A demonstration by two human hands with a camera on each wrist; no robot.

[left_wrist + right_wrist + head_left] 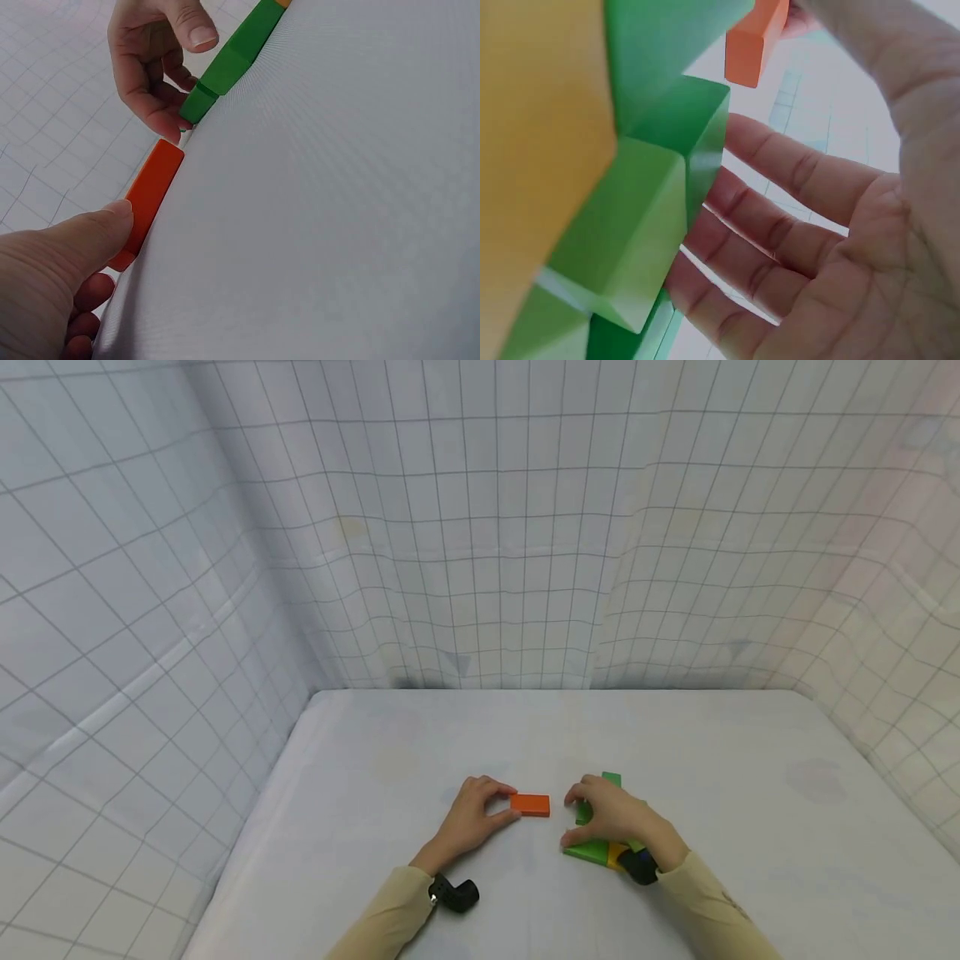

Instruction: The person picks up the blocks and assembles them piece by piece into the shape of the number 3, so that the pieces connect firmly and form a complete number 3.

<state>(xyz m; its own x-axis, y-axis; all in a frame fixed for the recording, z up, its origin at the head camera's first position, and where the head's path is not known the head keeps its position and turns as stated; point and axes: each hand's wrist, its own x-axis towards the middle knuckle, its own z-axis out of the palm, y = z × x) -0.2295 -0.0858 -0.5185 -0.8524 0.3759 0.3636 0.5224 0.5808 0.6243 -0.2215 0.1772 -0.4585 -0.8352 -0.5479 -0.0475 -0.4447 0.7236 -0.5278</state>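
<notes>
An orange rectangular block (530, 805) lies on the white tabletop. My left hand (471, 814) pinches its left end between thumb and fingers. To the right, my right hand (611, 814) is over a group of green blocks (587, 850), its thumb and fingers spread apart. In the right wrist view its extended fingers (780, 161) lie along the side of the green blocks (705, 146), and nothing is gripped. A yellow block (616, 856) joins the green ones near the right wrist. The hand hides part of this group.
The white table (420, 727) is backed by a grid-patterned white curtain (480, 543), which also hangs on both sides. Black wrist cameras sit at the left wrist (457, 894) and right wrist (639, 865). A small gap separates the orange block from the green group.
</notes>
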